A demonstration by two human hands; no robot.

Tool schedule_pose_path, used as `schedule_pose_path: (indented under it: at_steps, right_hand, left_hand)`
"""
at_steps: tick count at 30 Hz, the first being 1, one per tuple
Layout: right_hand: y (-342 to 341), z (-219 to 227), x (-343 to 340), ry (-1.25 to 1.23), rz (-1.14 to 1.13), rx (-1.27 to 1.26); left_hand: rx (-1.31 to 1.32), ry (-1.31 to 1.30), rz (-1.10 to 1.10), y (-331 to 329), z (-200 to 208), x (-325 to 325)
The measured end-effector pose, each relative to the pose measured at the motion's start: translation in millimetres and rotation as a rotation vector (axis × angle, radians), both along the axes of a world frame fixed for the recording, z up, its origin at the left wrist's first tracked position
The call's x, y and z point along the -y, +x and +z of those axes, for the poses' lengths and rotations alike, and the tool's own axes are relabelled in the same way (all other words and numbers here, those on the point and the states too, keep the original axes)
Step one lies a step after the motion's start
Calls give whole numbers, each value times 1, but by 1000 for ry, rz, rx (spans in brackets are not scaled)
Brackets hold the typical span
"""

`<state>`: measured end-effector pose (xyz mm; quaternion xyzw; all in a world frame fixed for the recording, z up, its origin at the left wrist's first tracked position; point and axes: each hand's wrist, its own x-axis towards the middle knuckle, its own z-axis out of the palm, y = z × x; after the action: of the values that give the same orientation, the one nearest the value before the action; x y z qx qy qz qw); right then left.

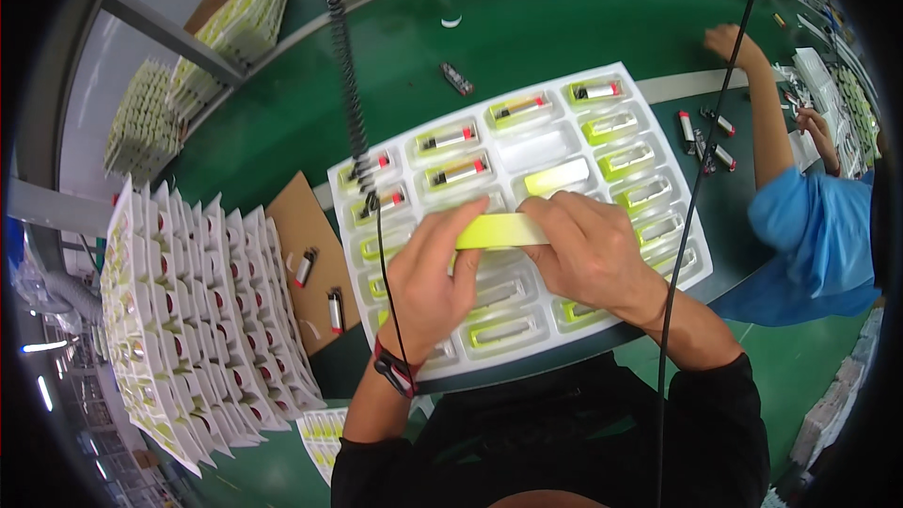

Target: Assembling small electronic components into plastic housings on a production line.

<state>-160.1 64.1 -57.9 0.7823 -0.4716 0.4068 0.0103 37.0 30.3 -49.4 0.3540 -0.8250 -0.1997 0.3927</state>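
Observation:
A yellow-green plastic casing [496, 230], fading to white at one side, is held between my two hands above a white moulded tray [538, 146]. My left hand [428, 268] closes on its left end, thumb below and fingers above. At its right end my right hand [594, 249] grips with bent fingers. The tray has rows of pockets with yellow-green casings. Several in the far rows hold a battery-like cylinder [596, 91] with a red end. One pocket behind my hands is bare, and another casing [557, 177] lies face up beside it. My hands hide the middle pockets.
Stacked filled trays [202, 310] stand at the left by a brown cardboard sheet [315, 268]. Loose cylinders [457, 78] lie on the green bench. A coiled cord [343, 47] and a thin black cable [696, 198] hang across. A co-worker's blue sleeve [814, 216] is at the right.

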Motion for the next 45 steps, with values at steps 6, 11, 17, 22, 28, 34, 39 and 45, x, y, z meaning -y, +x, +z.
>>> schedule_pose_path:
  at_steps: [6,11,17,22,28,34,39,45]
  right_hand:
    - [-2,28,-6,191,135,258]
    - [10,23,-12,80,102,337]
    - [11,28,-16,-308,129,128]
    - [13,41,-26,-254,210,106]
    - [9,39,-23,-84,102,67]
    - [-14,11,-4,172,-37,-114]
    - [-48,-10,49,360,38,79]
    - [-86,-38,94,336,-62,-56]
  left_hand:
    - [-190,3,-13,0,-3,-4]
    - [-288,34,-67,7,-15,-8]
    - [-254,-158,-211,5,-15,7]
    - [-333,-135,-252,11,-24,10]
    - [-340,-95,-61,11,-17,-6]
    - [124,-20,-61,3,-11,14]
    - [263,312,-99,-14,1,65]
    - [463,218,382,10,-16,181]
